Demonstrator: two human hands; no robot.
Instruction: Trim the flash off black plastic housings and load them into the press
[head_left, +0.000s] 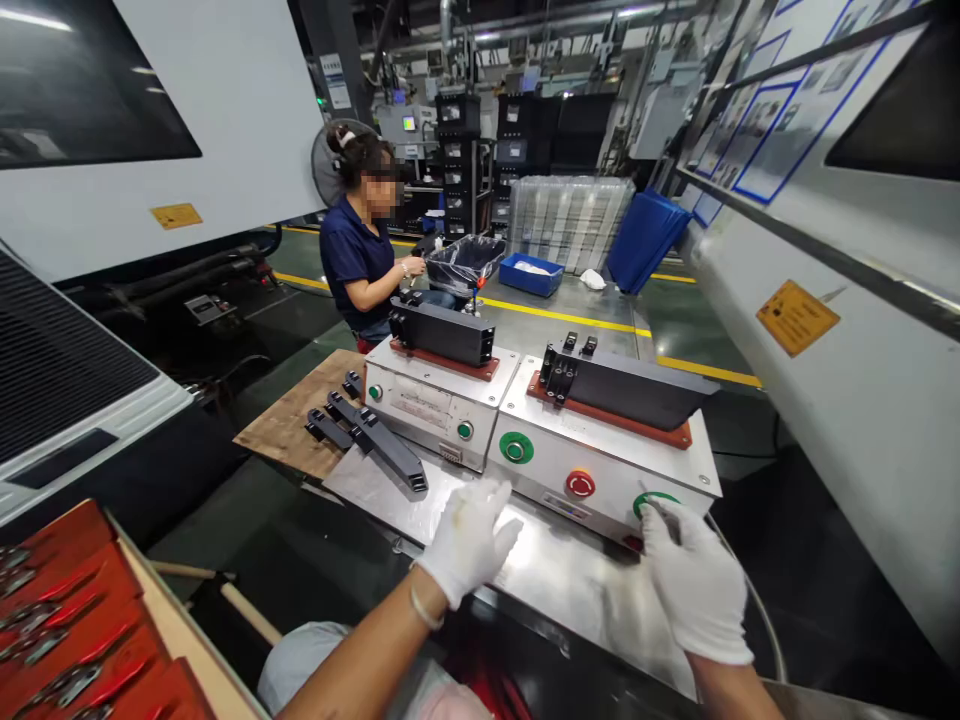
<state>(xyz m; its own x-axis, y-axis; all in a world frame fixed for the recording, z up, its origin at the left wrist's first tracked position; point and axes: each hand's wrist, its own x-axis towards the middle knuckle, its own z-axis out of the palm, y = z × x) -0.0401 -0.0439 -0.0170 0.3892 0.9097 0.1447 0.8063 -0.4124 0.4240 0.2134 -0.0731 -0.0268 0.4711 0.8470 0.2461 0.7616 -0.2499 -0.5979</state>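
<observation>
My left hand (469, 540), in a white glove, is over the steel tabletop with its fingers apart and nothing in them. My gloved right hand (696, 580) is at the front of the right-hand metal fixture box (540, 480), by a green-ringed button (649, 502). Its fingers are bent together; a thin greyish shape shows between them, too unclear to name. A long black plastic part (630, 385) lies on the red-brown base of this box. Another black part (442, 330) rests on the left-hand fixture box (420, 405).
Several loose black plastic parts (386, 448) lie left of the boxes, on steel and a wooden board (285, 420). A red emergency-stop button (580, 484) is on the right box. Red-handled pliers (75, 680) lie at lower left. A co-worker (360, 245) sits beyond, near a blue bin (531, 274).
</observation>
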